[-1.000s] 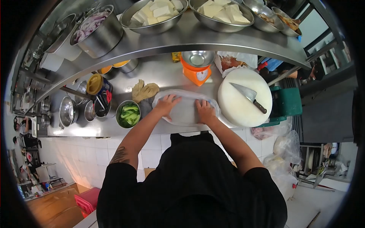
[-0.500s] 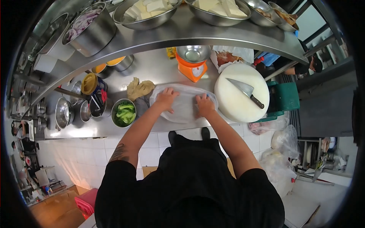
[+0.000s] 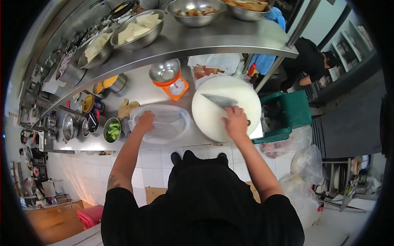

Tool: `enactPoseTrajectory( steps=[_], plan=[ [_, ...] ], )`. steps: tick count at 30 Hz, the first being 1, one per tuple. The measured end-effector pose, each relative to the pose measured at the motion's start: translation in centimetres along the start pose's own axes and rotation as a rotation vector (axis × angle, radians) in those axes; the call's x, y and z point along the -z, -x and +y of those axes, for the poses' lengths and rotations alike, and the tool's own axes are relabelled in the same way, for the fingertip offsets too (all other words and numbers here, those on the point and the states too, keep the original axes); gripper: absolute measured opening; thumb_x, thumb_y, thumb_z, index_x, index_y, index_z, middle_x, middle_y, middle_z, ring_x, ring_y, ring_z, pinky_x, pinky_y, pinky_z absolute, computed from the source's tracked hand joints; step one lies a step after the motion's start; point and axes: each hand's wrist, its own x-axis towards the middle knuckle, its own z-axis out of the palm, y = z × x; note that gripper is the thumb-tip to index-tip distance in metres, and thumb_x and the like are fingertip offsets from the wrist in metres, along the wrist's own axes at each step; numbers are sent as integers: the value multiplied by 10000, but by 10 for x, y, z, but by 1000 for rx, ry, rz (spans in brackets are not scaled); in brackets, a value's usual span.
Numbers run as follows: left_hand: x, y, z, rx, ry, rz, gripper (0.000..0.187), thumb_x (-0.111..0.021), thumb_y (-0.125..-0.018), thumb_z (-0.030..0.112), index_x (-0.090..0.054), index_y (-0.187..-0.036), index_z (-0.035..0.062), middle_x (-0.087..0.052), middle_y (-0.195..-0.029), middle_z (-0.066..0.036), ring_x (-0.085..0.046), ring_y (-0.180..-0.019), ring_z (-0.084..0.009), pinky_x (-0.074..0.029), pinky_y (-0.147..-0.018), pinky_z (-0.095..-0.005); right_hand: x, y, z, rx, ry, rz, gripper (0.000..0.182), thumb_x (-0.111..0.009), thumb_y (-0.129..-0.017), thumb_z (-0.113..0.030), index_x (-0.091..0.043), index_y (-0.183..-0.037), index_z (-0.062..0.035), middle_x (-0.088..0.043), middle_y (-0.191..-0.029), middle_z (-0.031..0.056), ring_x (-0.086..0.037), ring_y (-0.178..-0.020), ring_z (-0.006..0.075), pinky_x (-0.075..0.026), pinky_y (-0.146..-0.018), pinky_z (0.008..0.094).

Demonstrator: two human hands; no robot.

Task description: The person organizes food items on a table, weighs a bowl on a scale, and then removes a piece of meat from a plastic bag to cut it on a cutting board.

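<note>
A clear plastic bag lies spread on the steel counter, somewhat rounded in outline. My left hand rests on its left part, fingers and thumb apart. On the thick round white cutting board lies a wide-bladed kitchen knife, its tip toward the upper left. My right hand is over its handle, fingers bent around it; only the handle's dark butt end shows past the hand. Behind the bag stands an orange kitchen scale carrying a steel bowl.
Left of the bag are a crumpled cloth and a pot of green vegetables. Meat on white paper lies behind the board. A steel shelf overhangs the counter. A green bin stands at right; a person bends beyond it.
My right hand has left the bag and moved right onto the knife's handle. My left hand stays on the bag's left side. The view has shifted to the right.
</note>
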Motion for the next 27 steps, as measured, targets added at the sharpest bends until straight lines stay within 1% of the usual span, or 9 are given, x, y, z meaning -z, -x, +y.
enactPoseTrajectory(
  steps=[1, 3, 7, 12, 15, 18, 21, 23, 27],
  plan=[
    [10, 0, 13, 6, -2, -1, 621, -904, -690, 250, -669, -1250, 123, -573, -1360, -126, -520, -1303, -351, -481, -1066, -436, 15, 2, 19, -65, 81, -52, 478, -772, -812, -194, -646, -1255, -67, -604, -1074, 156, -587, -1019, 355, -493, -869, 463],
    [40, 0, 50, -132, 335, 347, 257, -788, -813, 205, -743, -1045, 102, -686, -1095, -138, -646, -1097, -339, -540, -935, -435, 15, 8, 47, -26, 60, -96, 482, -767, -806, -170, -653, -1267, -86, -603, -1071, 161, -592, -1010, 358, -503, -854, 461],
    [134, -56, 155, -366, 636, 578, 232, -706, -892, 205, -727, -1055, 41, -720, -956, -186, -683, -897, -382, -535, -803, -460, 4, 4, 72, 41, -55, -214, 540, -746, -794, -118, -652, -1324, -161, -600, -1073, 176, -603, -979, 367, -533, -809, 467],
    [163, -188, 186, -343, 532, 578, 220, -631, -934, 223, -735, -1020, 49, -722, -985, -195, -694, -899, -361, -539, -776, -434, 61, 21, 56, -93, -257, -196, 434, -678, -829, -100, -671, -1261, -133, -618, -959, 165, -645, -874, 352, -542, -794, 443],
    [175, -247, 166, -286, 409, 399, 262, -634, -959, 285, -732, -1060, 63, -747, -1005, -164, -714, -900, -299, -547, -796, -409, 94, 62, 57, -243, -451, -58, 382, -643, -847, -84, -679, -1228, -88, -625, -896, 157, -648, -837, 334, -525, -773, 409],
    [201, -277, 144, -145, 837, 191, 288, -617, -994, 325, -734, -1091, 80, -758, -998, -113, -712, -905, -224, -554, -818, -365, 106, 110, 65, -402, -558, 2, 393, -620, -864, -57, -673, -1253, -42, -667, -974, 144, -660, -894, 267, -520, -813, 349],
    [196, -294, 132, -262, 699, 381, 337, -606, -1017, 355, -713, -1140, 60, -749, -982, -82, -701, -914, -176, -548, -820, -334, 107, 138, 63, -509, -636, 62, 392, -618, -890, -44, -665, -1278, -24, -683, -1035, 127, -659, -945, 214, -515, -856, 316],
    [194, -287, 141, -293, 273, 429, 340, -667, -974, 281, -664, -1212, 37, -746, -999, -99, -703, -914, -168, -548, -807, -319, 106, 135, 62, -570, -670, 67, 386, -622, -908, -42, -661, -1291, -18, -686, -1063, 115, -652, -966, 186, -510, -874, 301],
    [222, -216, 191, -187, 687, 106, 419, -725, -901, 189, -616, -1280, 46, -745, -1028, -130, -703, -931, -204, -546, -827, -341, 102, 103, 70, -660, -790, 49, 342, -659, -955, -88, -666, -1290, -23, -680, -1037, 64, -611, -911, 116, -507, -824, 273]
  ],
)
